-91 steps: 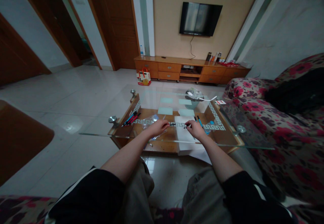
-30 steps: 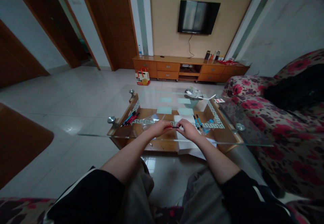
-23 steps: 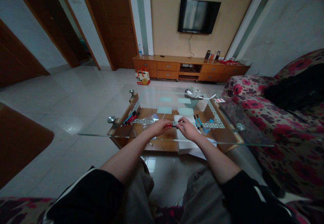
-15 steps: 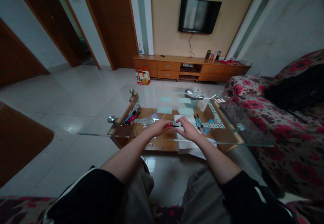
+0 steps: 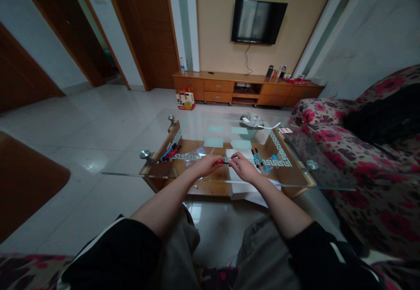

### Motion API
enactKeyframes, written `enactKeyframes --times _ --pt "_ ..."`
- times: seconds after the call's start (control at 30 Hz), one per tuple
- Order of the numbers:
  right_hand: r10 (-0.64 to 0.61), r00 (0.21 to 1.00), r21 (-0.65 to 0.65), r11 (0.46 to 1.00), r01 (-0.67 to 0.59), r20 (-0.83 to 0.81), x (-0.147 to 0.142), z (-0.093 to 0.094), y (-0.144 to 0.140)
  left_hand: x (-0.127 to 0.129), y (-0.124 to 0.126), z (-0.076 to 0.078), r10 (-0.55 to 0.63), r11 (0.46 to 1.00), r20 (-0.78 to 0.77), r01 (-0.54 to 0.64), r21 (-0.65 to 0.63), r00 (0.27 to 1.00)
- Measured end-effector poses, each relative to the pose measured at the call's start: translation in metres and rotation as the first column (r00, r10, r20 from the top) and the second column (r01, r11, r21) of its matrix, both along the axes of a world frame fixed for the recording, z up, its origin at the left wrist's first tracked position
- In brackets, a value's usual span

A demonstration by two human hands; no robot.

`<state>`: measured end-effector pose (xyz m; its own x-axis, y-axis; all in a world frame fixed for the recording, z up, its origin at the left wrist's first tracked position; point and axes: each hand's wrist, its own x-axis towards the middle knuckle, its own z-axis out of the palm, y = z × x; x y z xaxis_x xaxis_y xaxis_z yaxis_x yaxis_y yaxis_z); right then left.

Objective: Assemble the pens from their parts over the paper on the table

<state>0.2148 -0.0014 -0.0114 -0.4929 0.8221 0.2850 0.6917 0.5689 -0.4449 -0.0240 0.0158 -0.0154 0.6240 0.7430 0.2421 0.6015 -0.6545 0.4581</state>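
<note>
Above the glass coffee table, my left hand (image 5: 207,166) is closed around a slim red and black pen (image 5: 218,162) held sideways. My right hand (image 5: 244,168) has its thumb and fingers pinched at the pen's dark right end, which the fingertips partly cover. To the left on the glass lies a group of blue, red and black pens (image 5: 169,153). Just right of my right hand are two blue and black pens (image 5: 258,156), lying side by side.
The glass tabletop (image 5: 124,173) has an exposed front edge. White paper or a box (image 5: 243,189) is on the shelf below it. Behind stands a mesh waste basket (image 5: 251,131). A floral sofa (image 5: 354,167) is on the right, a paper bag (image 5: 185,100) by the TV cabinet.
My right hand's fingers, apart around the pen's dark end before, have closed together on it. My left hand stays in place with the pen.
</note>
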Motion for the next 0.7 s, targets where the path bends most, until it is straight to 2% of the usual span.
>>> enactKeyframes --times 0.23,0.5,0.7 --pt "0.008 0.998 0.012 1.0 -0.007 -0.069 0.0015 -0.003 0.0033 -0.0014 0.001 -0.0013 -0.005 1.0 -0.001 0.005 0.006 1.0" --pt "0.04 0.943 0.046 0.999 -0.026 -0.33 -0.0014 -0.0047 0.0077 0.0007 0.0017 -0.0002 -0.036 0.998 0.027 0.034 0.06 0.999" --pt "0.024 0.924 0.04 0.999 -0.009 -0.383 -0.0021 -0.0029 0.0086 0.0016 0.0022 0.0006 -0.029 0.998 0.004 0.029 0.054 1.0"
